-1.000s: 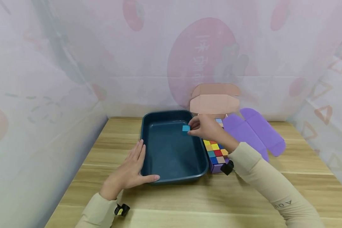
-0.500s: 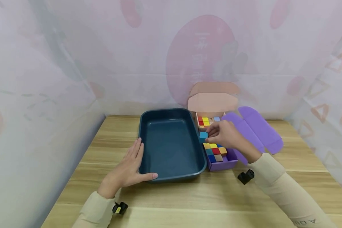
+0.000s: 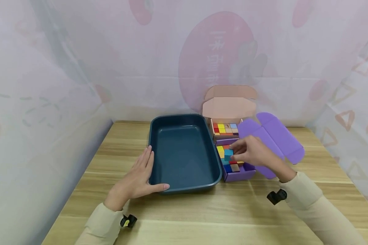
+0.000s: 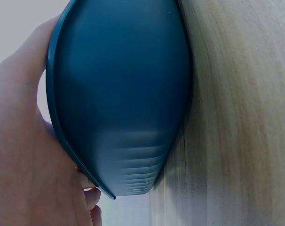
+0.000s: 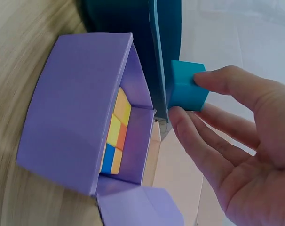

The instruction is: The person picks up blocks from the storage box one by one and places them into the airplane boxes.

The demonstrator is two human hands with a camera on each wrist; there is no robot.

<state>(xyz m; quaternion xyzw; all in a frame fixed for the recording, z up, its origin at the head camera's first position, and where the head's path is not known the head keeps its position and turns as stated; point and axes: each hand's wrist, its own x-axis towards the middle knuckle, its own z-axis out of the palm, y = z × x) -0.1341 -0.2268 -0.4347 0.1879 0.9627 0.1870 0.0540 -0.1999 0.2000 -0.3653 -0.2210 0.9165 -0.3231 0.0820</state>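
My right hand [image 3: 254,152] pinches a light-blue cube [image 3: 228,154] between thumb and fingers. It holds the cube over the open purple box [image 3: 241,176], where colored cubes stand side by side. In the right wrist view the cube [image 5: 188,92] is higher than the box's edge, with the thumb on one face and fingertips below. My left hand [image 3: 135,180] rests on the near left corner of a dark teal tray [image 3: 184,156], fingers straight along its left rim and thumb over the front rim. Nothing lies inside the tray.
Behind the purple box stands an open pink box [image 3: 229,109] with several colored cubes, its lid raised. The purple lid [image 3: 271,139] spreads out to the right. A printed cloth [image 3: 147,68] closes off the back of the wooden table [image 3: 184,221].
My right hand has carried the light-blue cube from over the tray, rightward and toward me, to above the purple box. The left hand has stayed on the tray.
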